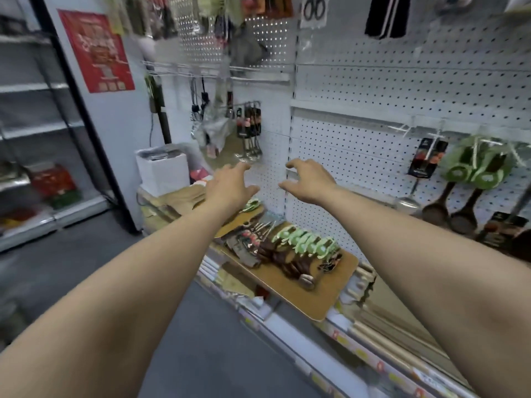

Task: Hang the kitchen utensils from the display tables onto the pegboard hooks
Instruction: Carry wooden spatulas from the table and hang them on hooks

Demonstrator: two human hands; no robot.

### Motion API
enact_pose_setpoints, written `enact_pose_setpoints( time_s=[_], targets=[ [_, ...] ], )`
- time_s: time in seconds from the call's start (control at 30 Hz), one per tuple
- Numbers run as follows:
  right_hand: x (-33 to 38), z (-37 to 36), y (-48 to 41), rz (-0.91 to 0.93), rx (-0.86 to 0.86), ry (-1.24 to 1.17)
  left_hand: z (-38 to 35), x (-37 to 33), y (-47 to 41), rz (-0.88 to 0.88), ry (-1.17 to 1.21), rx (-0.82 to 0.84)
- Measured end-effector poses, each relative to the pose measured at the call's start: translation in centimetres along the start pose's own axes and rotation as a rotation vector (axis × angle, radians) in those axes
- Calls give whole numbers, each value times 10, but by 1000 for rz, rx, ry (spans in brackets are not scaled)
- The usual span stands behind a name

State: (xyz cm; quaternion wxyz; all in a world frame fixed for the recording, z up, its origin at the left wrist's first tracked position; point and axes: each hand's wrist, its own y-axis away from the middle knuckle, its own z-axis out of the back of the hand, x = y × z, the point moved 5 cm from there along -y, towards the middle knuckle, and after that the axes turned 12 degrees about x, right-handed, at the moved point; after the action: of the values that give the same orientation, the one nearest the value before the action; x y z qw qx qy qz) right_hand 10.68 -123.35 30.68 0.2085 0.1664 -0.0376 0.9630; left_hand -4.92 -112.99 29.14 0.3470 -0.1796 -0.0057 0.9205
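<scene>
Left hand (pixel 230 186): released, empty, frame centre.
Right hand (pixel 309 182): loosely curled, grasping nothing.
Risk: a careless reach could knock the nearby hanging steel utensils (pixel 250 133) off the white perforated pegboard (pixel 359 90).

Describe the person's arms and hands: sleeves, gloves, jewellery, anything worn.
The left hand and right hand are bare: no gloves, and no rings that I can make out. The left arm and right arm are bare too, with no sleeve, watch or bracelet along what shows. The picture is slightly blurred, so very small marks could be missed.
</scene>
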Motion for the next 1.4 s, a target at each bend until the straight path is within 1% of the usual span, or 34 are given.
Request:
enact_pose_setpoints(
  time_s=[0.17,0.37,0.5,0.67,0.83,0.93,1.03,1.1,1.17,1.23,1.4],
  targets=[
    [54,-23,-78,39,28,41,7,77,-55,48,-5,5],
    [104,-63,-197,102,66,65,12,166,-135,107,18,-1],
    [136,-81,-281,123,106,70,22,225,-199,155,24,26],
    [171,-97,-380,121,141,75,35,291,-279,196,32,7],
    [193,-125,-457,94,185,85,20,358,-337,218,48,59],
    [204,-150,-508,72,183,88,10,402,-381,191,73,62],
    [213,-189,-565,2,198,64,-9,453,-436,165,83,109],
    [212,-208,-586,-47,226,58,-21,476,-461,147,91,137],
    [212,-233,-618,-125,242,14,-36,505,-498,115,102,191],
    [212,-258,-643,-212,265,-61,-56,532,-530,84,101,266],
    [200,-331,-671,-436,340,-240,-128,590,-587,40,129,522]
  ],
)
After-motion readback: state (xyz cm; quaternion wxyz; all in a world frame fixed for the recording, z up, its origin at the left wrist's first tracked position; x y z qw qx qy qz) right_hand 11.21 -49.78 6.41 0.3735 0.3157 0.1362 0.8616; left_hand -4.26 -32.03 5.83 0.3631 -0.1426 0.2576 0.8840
